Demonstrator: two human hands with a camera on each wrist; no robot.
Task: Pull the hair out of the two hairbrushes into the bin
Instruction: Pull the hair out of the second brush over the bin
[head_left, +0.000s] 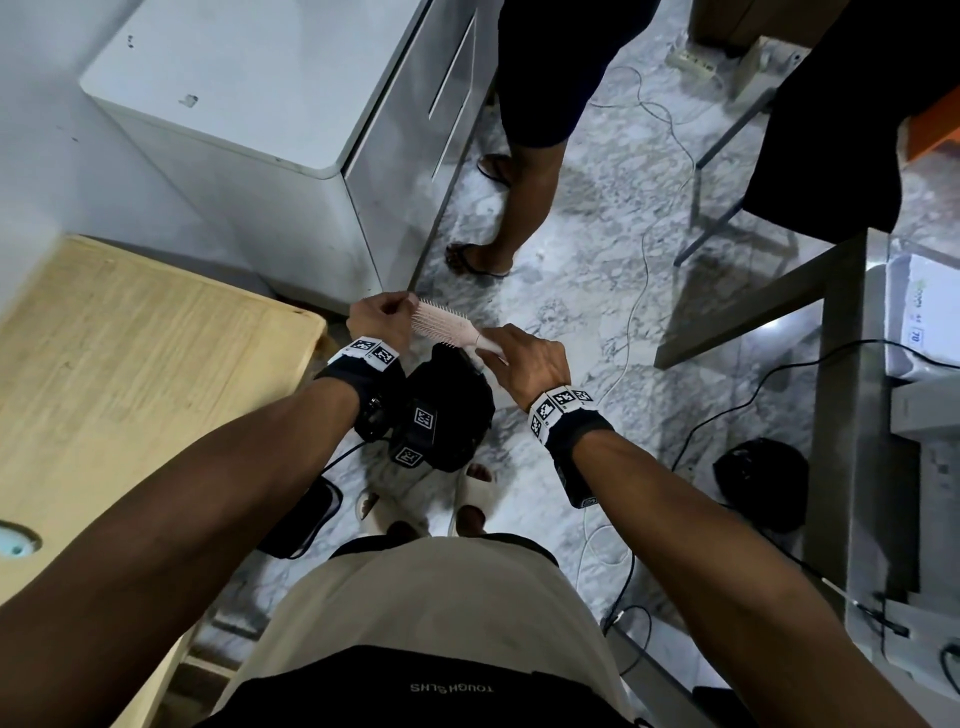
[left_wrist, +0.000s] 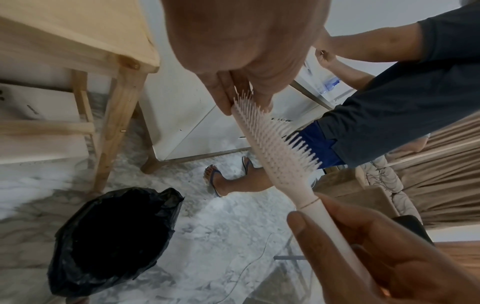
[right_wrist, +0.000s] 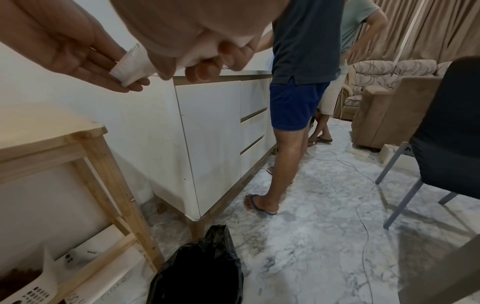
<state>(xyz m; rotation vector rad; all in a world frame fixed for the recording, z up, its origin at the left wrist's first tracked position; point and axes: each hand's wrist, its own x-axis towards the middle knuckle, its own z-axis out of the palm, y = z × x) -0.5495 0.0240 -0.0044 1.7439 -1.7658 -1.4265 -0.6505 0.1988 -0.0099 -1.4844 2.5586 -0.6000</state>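
A pale pink hairbrush (head_left: 448, 325) is held level over a bin lined with a black bag (head_left: 452, 410) on the floor. My right hand (head_left: 493, 354) grips its handle. My left hand (head_left: 408, 305) pinches the far tip of the bristle head. In the left wrist view, the left hand's thumb and fingers (left_wrist: 226, 98) close on the end of the hairbrush (left_wrist: 275, 148), the right hand (left_wrist: 337, 230) wraps the handle, and the bin (left_wrist: 111, 240) gapes below. No hair shows among the bristles. Only this one brush is in view.
A wooden table (head_left: 130, 364) stands at my left, a white cabinet (head_left: 260, 104) behind the bin. Another person (head_left: 519, 208) in sandals stands beside the cabinet. Cables (head_left: 639, 291) trail over the marble floor. A grey table (head_left: 852, 415) and a dark chair (right_wrist: 441, 144) are to the right.
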